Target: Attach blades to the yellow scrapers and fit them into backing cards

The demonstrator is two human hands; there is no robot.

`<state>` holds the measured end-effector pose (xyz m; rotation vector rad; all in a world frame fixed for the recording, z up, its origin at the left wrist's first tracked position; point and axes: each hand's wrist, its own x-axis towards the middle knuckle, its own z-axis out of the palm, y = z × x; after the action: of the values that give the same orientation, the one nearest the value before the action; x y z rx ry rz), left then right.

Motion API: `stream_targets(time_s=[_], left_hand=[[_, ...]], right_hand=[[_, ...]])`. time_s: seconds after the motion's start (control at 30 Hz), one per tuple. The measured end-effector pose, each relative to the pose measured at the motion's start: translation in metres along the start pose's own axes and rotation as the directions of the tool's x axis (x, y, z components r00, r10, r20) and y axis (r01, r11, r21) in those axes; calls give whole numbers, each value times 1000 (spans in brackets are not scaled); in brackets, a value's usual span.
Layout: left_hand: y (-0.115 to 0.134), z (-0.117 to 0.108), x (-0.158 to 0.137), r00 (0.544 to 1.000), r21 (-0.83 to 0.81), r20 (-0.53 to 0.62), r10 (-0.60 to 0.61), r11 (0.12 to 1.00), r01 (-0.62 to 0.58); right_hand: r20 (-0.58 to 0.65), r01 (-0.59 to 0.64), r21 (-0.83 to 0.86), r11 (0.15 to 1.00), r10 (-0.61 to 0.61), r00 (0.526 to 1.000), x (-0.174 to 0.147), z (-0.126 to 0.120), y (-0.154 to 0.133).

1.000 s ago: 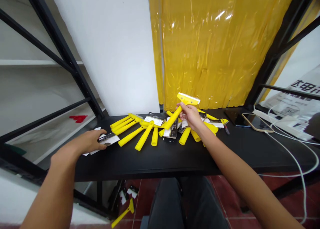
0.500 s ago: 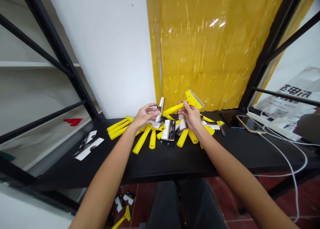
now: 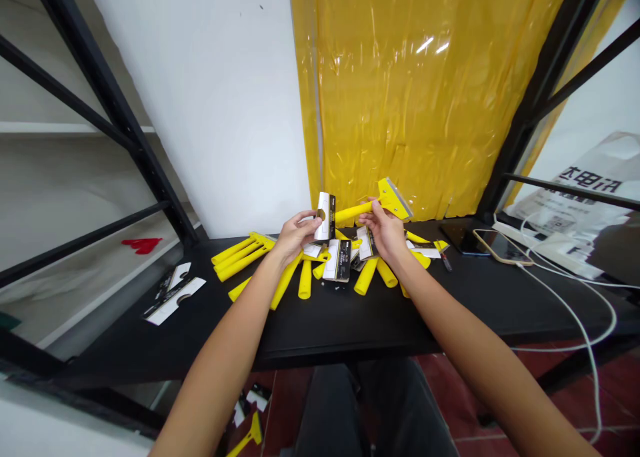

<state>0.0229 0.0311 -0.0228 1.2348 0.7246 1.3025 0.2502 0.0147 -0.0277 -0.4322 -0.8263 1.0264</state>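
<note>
Scraper (image 3: 395, 200) above tabletop (image 3: 350, 327) (red floor (image 3: 453, 397))

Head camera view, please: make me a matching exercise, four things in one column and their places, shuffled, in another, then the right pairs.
Things
1. Raised card
2. Raised scraper
3. Red item
4. Plastic bag

Places
A. In the right hand
B. At the right side of the picture
C. On a shelf at the left
D. In the left hand

Pairs: 1-D, 2-A, 3-C, 4-B
</note>
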Motion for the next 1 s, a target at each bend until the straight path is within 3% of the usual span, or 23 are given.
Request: stream_targets(time_s=[0.43,0.8,1.0], left_hand=[[-8,-11,3,999,17,-39,-15,1000,15],[-11,7,-5,1000,41,24,-3,999,2],[-10,10,-6,999,88,-28,26,996,-23]], right_hand=[[9,-43,48,998,43,999,5,-9,-3],[105,-110,48,993,105,989,-1,-3,7],[101,-121,49,991,116,988,-1,-4,5]])
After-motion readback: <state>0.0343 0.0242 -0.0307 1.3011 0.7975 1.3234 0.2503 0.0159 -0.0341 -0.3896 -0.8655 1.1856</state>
